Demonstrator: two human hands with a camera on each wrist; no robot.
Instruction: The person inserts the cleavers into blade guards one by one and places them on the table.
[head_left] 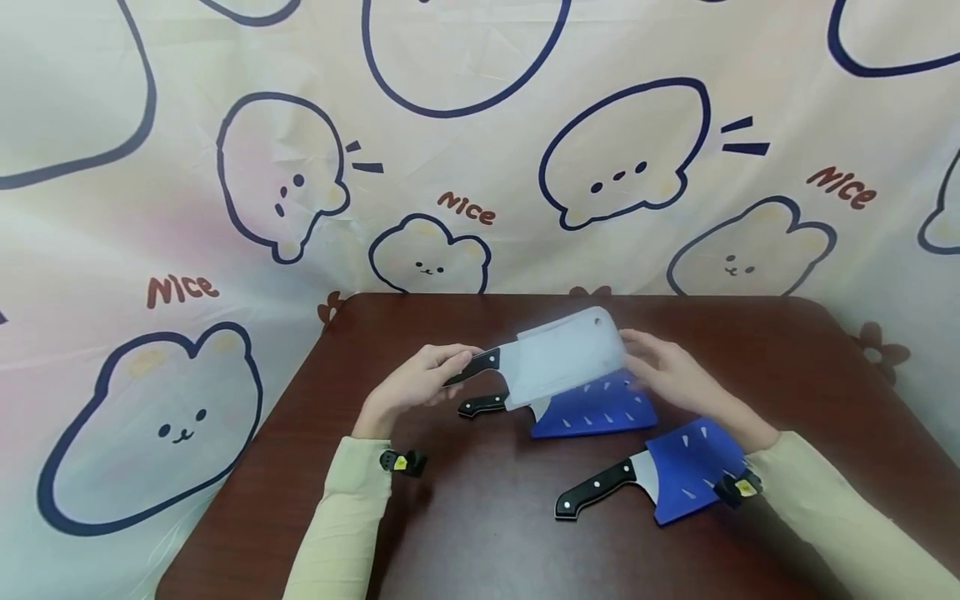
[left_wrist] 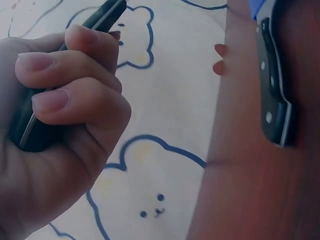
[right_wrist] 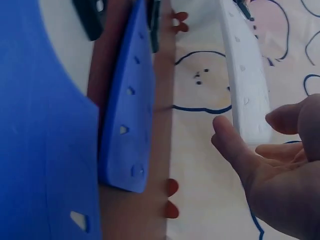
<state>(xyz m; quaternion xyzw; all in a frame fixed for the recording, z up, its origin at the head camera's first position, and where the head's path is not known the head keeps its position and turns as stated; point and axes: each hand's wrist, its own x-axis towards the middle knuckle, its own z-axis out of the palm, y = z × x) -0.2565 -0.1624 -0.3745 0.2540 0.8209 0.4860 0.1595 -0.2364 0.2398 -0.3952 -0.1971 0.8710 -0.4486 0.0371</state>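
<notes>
My left hand (head_left: 412,379) grips the black riveted handle (head_left: 483,363) of a cleaver, fingers curled round it in the left wrist view. The cleaver is raised above the table and tilted, its blade covered by a whitish blade guard (head_left: 566,358). At the guard's far end is my right hand (head_left: 678,379), thumb and fingers spread about that end in the right wrist view; whether they touch it is hard to tell. Below lies a second cleaver in a blue slotted guard (head_left: 596,410). Nearer, a third cleaver (head_left: 596,490) has a similar blue guard (head_left: 682,471), partly behind my right wrist.
The brown wooden table (head_left: 480,533) has rounded back corners. Behind and beside it hangs a pale cloth (head_left: 517,167) printed with cartoon bears. A small dark device is strapped on each wrist.
</notes>
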